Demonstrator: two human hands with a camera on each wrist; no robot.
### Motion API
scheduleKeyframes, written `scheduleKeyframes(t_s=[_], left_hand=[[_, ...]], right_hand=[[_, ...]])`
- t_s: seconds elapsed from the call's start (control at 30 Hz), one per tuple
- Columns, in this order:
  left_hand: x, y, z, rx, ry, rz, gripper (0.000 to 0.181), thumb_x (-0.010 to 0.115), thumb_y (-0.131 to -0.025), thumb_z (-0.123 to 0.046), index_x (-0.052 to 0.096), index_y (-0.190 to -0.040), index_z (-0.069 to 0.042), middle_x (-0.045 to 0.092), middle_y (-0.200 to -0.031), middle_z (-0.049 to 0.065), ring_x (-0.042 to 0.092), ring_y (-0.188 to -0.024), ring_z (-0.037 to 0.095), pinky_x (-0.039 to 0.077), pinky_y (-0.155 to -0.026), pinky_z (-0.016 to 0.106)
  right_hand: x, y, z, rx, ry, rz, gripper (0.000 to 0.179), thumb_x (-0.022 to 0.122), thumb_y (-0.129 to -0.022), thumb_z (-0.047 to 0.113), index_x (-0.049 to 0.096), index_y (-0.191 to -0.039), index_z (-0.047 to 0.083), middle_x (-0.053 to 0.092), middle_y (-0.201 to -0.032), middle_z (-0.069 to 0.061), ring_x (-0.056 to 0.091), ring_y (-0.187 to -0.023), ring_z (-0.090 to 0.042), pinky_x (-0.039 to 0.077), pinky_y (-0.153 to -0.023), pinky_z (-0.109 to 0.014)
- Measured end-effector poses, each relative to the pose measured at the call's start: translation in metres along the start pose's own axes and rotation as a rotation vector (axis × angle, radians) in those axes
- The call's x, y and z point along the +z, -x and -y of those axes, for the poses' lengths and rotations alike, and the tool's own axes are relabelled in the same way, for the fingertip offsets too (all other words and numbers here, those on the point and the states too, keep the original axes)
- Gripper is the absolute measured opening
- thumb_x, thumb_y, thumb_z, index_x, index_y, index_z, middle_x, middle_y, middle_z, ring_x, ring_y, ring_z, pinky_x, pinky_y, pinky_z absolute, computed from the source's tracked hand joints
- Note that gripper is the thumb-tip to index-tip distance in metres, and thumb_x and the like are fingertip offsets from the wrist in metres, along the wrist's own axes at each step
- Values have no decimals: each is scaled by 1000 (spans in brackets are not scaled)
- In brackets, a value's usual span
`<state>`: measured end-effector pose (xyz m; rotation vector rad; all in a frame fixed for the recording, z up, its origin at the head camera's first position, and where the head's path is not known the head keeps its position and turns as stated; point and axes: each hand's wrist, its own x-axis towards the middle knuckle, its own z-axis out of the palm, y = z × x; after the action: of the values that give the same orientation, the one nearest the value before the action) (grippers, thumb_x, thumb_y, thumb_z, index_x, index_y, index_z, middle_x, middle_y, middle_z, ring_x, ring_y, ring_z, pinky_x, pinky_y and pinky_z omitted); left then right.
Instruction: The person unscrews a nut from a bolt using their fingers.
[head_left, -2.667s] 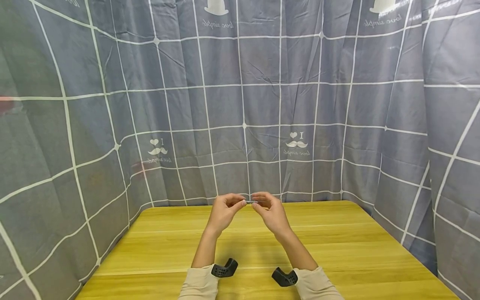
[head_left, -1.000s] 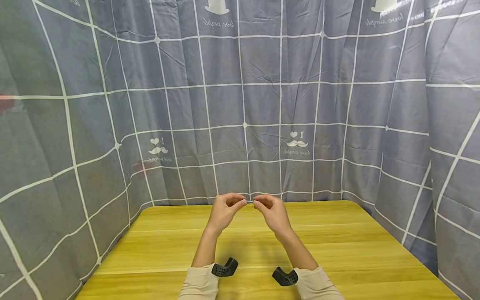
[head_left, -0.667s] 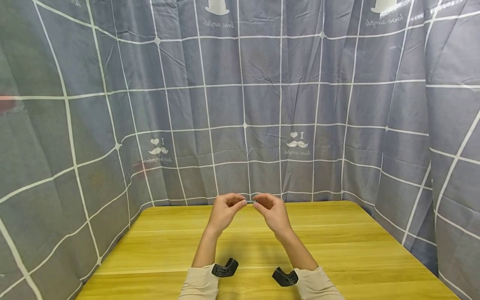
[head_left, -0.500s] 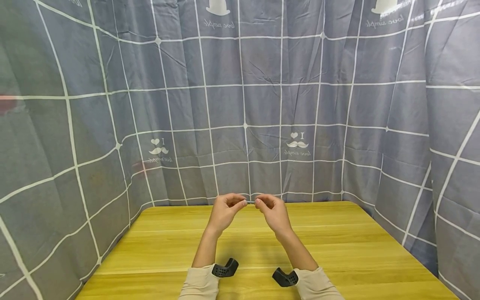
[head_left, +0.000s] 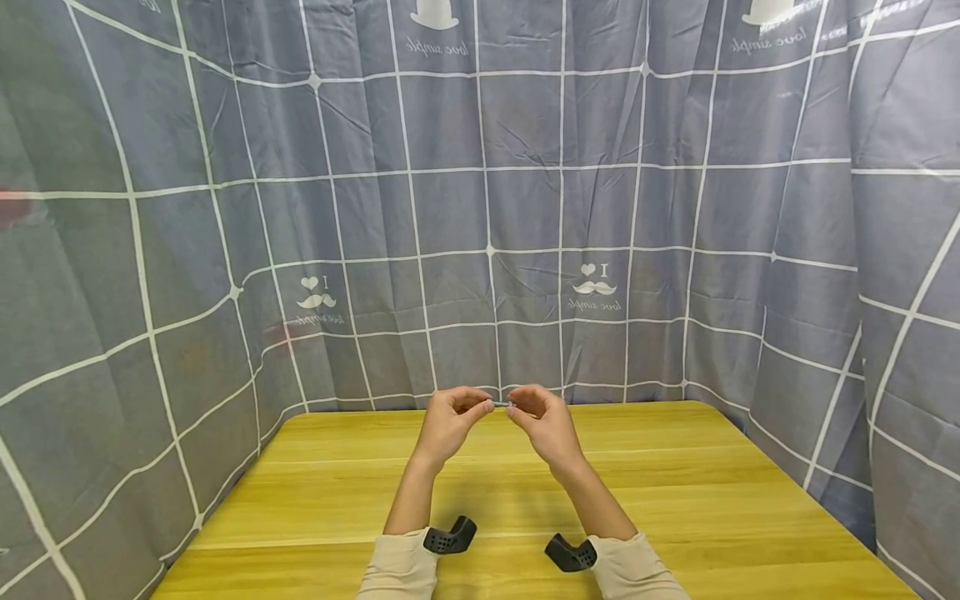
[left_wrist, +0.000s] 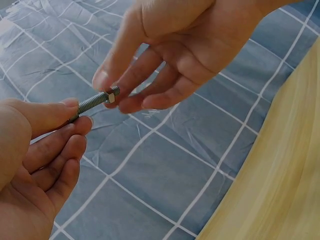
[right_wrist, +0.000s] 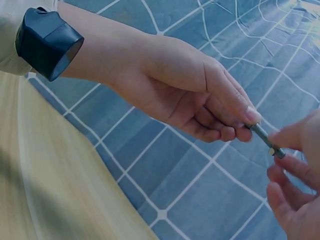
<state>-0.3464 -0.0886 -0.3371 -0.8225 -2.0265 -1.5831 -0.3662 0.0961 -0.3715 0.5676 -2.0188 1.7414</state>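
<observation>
My left hand [head_left: 447, 427] pinches a grey metal bolt [left_wrist: 92, 103] between thumb and fingertips, and that end of it is hidden. A small hex nut [left_wrist: 111, 97] sits on the threads near the bolt's far end. Around the nut are the thumb and index finger of my right hand [head_left: 546, 427], pinching lightly, with the other fingers loosely bent. In the right wrist view the nut [right_wrist: 271, 151] shows between the right thumb and index finger. Both hands are held up above the table's far edge in the head view.
A yellow wood-grain table [head_left: 495, 483] lies below the hands. A grey curtain [head_left: 525, 208] with white grid lines surrounds it at the back and sides. Each wrist carries a black camera mount [head_left: 450, 536] at its beige sleeve.
My right fingers closed at the bolt's end, drew slightly to the right about half a second ago, then came back left and spread a little around the nut. My left hand stays still.
</observation>
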Motion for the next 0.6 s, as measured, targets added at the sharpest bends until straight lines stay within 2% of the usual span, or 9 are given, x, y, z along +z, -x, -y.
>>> scheduleKeyframes(t_s=[0.1, 0.3, 0.43, 0.6], left_hand=[[0, 0, 0, 2, -1, 0, 8, 72, -94, 5, 76, -99, 9, 74, -93, 21, 70, -86, 35, 54, -77, 31], [1, 0, 0, -2, 2, -7, 7, 72, -94, 6, 76, -99, 9, 74, -93, 22, 70, -88, 41, 54, -77, 31], [0, 0, 0, -1, 18, -1, 7, 70, -95, 7, 75, -99, 9, 74, -93, 24, 69, -90, 46, 54, -80, 32], [-1, -1, 1, 2, 49, 50, 10, 68, -96, 7, 72, -102, 13, 73, -94, 27, 69, -93, 48, 55, -82, 31]], right_hand=[[-1, 0, 1, 17, -16, -10, 23, 69, -102, 13, 70, -121, 0, 70, -115, -12, 67, -106, -31, 55, -92, -44], [-2, 0, 1, 66, -21, -5, 18, 65, -104, 14, 74, -109, -1, 73, -100, -15, 68, -93, -26, 56, -86, -40], [-2, 0, 1, 44, -7, 6, 14, 67, -102, 9, 73, -112, 1, 71, -107, -14, 67, -98, -24, 54, -88, -38], [-2, 0, 2, 2, -38, 2, 14, 68, -101, 4, 72, -113, -2, 69, -113, -17, 66, -103, -28, 52, -93, -42]])
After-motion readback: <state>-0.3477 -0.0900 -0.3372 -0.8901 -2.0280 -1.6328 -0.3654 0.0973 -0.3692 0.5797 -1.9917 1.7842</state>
